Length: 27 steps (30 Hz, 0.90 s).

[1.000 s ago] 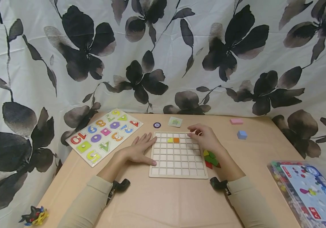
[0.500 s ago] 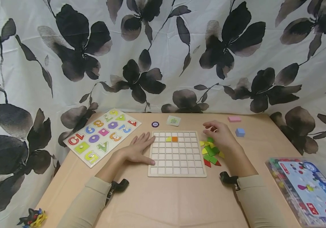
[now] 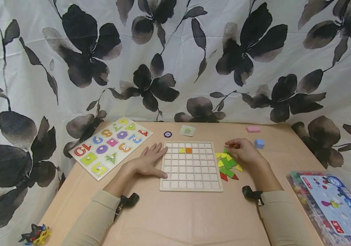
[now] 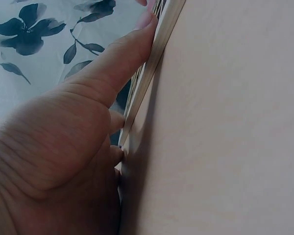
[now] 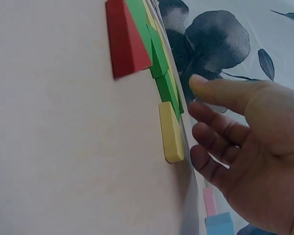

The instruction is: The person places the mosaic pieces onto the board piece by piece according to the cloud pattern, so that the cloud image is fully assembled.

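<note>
Head view high, facing table [image 3: 175, 212]; wrist views close, table-level.

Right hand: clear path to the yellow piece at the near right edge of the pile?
Probably yes. The right hand hovers over the pile with loosely curled fingers holding nothing, and the yellow piece lies uncovered on the table right beside it.

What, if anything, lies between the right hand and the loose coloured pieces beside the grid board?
Nothing visible. The right hand hovers directly over the coloured pieces right of the grid board, fingers loosely curled just above them, holding none.
</note>
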Each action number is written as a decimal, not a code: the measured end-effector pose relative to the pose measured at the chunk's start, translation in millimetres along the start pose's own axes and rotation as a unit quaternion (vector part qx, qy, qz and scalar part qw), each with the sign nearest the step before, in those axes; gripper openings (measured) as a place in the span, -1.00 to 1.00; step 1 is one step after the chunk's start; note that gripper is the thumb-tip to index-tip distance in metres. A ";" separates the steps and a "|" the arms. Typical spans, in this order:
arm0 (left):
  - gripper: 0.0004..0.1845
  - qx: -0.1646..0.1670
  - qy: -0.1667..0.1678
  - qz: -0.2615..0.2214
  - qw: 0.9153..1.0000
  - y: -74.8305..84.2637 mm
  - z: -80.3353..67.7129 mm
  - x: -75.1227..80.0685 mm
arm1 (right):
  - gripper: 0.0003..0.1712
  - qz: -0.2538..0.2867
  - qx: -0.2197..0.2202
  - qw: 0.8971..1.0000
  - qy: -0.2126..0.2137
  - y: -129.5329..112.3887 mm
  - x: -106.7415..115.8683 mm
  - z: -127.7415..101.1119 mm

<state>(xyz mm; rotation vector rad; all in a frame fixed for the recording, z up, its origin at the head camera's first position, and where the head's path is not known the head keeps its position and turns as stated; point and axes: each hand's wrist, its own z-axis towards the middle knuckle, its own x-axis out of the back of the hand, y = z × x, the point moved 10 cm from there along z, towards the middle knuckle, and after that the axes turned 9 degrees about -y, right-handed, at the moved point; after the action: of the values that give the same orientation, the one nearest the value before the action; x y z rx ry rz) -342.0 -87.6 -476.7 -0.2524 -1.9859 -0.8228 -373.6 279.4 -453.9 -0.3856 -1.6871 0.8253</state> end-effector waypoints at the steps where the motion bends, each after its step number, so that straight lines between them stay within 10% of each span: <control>1: 0.33 0.000 -0.001 0.001 1.000 0.3 0.0 0.0 | -0.64 0.006 0.003 1.000 -0.004 -0.1 -1.0 0.2; 27: 0.33 0.005 -0.006 0.000 1.000 -0.7 1.5 -0.3 | -0.80 -0.005 0.043 0.997 -0.068 -7.2 -18.4 3.8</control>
<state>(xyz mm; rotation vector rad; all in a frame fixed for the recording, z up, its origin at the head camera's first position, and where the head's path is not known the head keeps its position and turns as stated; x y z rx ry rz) -343.3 -87.1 -477.8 -0.2514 -2.0002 -0.8138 -370.8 261.3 -462.3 -0.2661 -1.7710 0.9306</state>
